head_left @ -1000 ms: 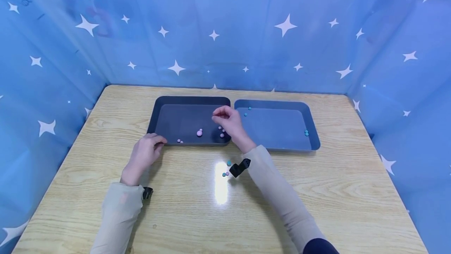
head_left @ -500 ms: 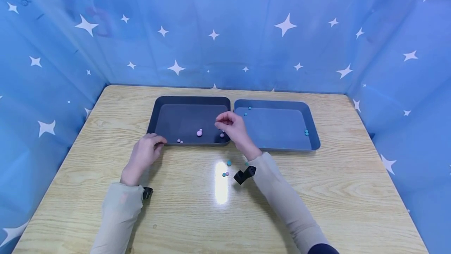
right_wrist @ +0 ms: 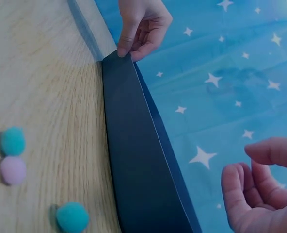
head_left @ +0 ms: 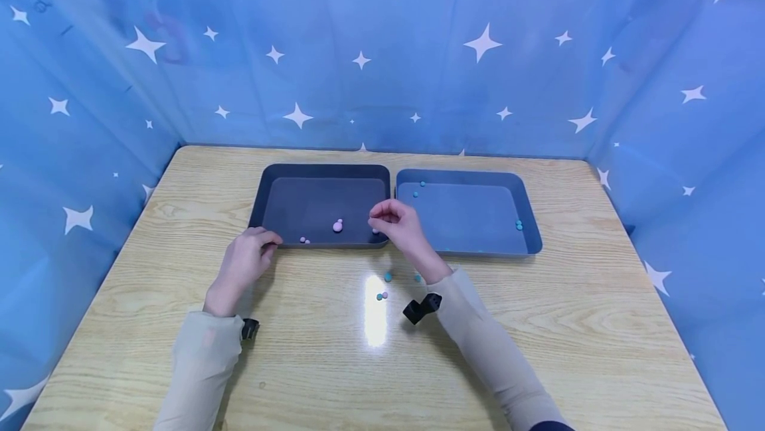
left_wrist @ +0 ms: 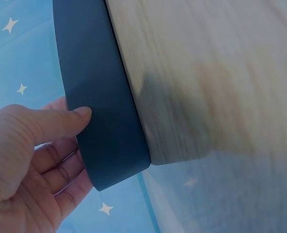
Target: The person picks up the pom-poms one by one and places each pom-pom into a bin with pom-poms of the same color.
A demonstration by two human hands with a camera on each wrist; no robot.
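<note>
My left hand (head_left: 244, 261) grips the near left corner of the dark tray (head_left: 317, 205). In the left wrist view its thumb presses the outer wall, with the other fingers behind the rim. My right hand (head_left: 402, 224) is above the right end of that tray. Its fingers are bent, and the right wrist view shows a gap between thumb and fingers with nothing in it. Pink pompoms (head_left: 337, 226) lie inside the dark tray; the hand partly covers those at its right end. On the table are teal pompoms (right_wrist: 72, 217) and one pink pompom (right_wrist: 13, 170).
A blue tray (head_left: 466, 218) with several teal pompoms (head_left: 518, 225) stands just right of the dark one. Behind the wooden table (head_left: 311, 364) and along its sides hangs a blue curtain (head_left: 382, 86) with white stars.
The right hand has moved right and nearer to the person, covering more pompoms at the dark tray's right end. A teal pompom by its wrist has come into view. The left hand stays put.
</note>
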